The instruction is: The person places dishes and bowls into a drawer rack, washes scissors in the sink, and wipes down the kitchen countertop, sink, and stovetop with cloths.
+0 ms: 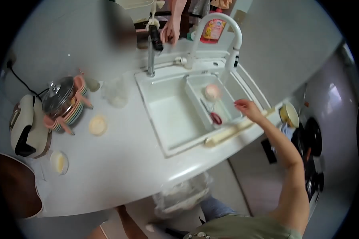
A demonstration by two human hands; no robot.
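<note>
My right hand (247, 109) reaches in from the right over the sink's right side. Its fingers point left, slightly apart, with nothing visible in them. Close by, a white basket (193, 88) in the sink (153, 115) holds a pink-white cup (212, 92) and red-handled scissors (215, 118). A pale yellow bar-shaped thing (227, 133) lies along the sink's front edge, below my right hand. My left hand does not show. Another hand (170, 32) hangs down at the top, behind the sink; whose it is cannot be made out.
The white faucet (237, 32) arches over the sink. Stacked bowls with pink handles (73, 113), a glass lid (60, 95) and a white appliance (32, 123) stand left. A round pale item (98, 125) and small dish (59, 162) lie nearer. A lined bin (183, 197) stands below the counter.
</note>
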